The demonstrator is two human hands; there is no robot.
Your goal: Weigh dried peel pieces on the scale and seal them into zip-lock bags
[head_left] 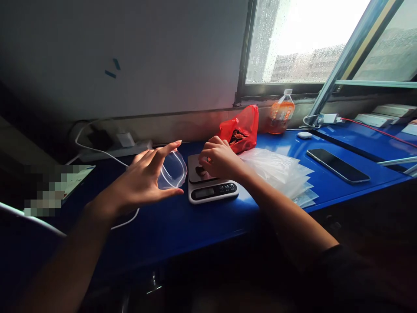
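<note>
My left hand (142, 176) holds a small clear plastic bag (172, 169), thumb and fingers spread wide so that its mouth stands open towards the scale. Over the steel plate of a white kitchen scale (213, 195), my right hand (217, 157) has its fingers drawn together on a dark dried slice (201, 171). The fingers partly hide that slice and the plate. Behind the right hand sits a red plastic bag (249, 128), its top open on more dark dried slices (237, 137). The scale's display is too dim to read.
A fanned stack of clear bags (276, 171) lies right of the scale on the blue table (182, 234). Farther right are a phone (338, 165) and a white earphone case (304, 135). An orange drink bottle (282, 113) stands by the window. White cables (97, 148) run along the left.
</note>
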